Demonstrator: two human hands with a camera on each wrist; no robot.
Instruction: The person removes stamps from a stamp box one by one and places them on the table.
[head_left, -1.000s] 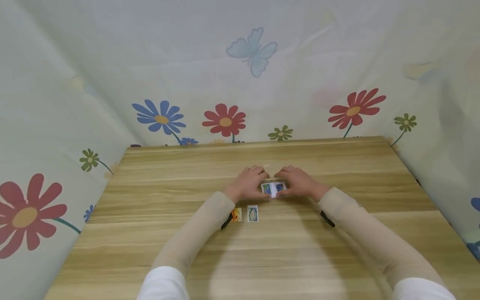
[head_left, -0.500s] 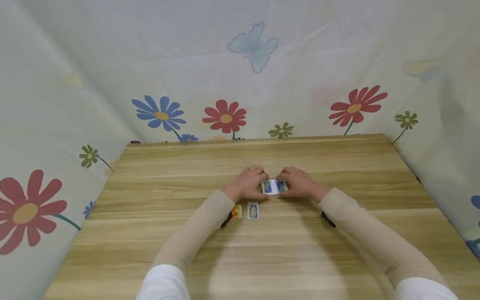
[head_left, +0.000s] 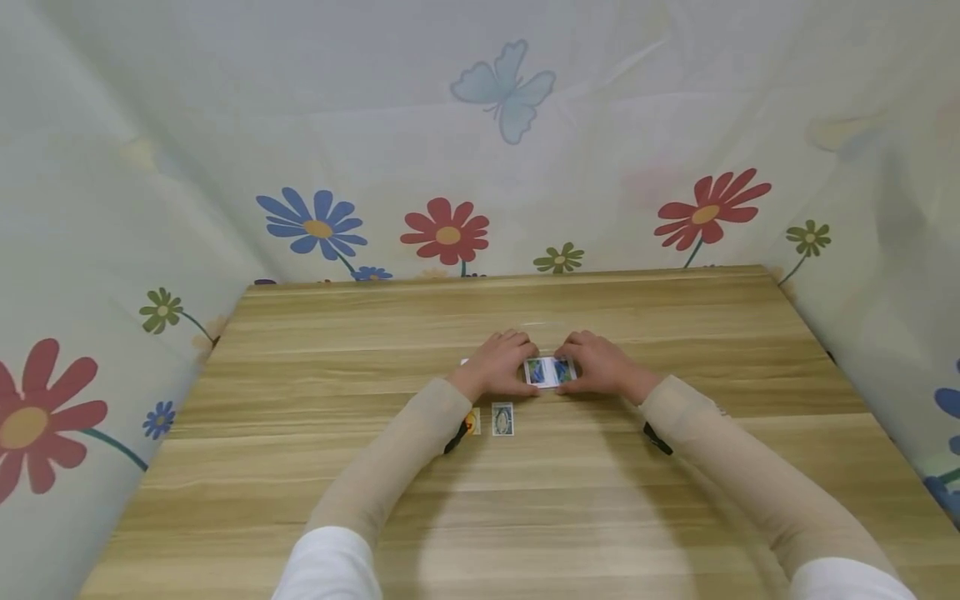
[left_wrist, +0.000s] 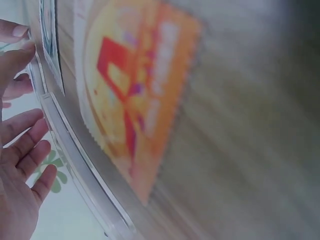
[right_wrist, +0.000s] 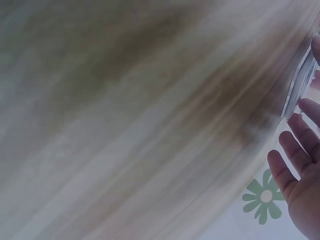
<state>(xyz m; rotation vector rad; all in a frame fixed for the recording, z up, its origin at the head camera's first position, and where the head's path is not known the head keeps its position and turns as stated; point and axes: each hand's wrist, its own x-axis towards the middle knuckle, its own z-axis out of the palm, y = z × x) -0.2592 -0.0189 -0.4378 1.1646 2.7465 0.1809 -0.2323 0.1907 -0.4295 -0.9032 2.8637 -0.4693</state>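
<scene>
Hands (head_left: 497,369), two, grip holding one blue-white card (head_left: 549,372), two stamps (head_left: 503,419) nearby

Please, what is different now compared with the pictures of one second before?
The card with two blue pictures sits slightly farther forward between the left hand and the right hand. A small white edge now shows beside the left hand. Nothing was visibly taken or let go; both hands stay on the card. The orange stamp and blue-grey stamp stay on the table.

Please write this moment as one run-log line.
left hand: holds card, left end | right hand: holds card, right end | orange stamp, blue stamp: on table
</scene>
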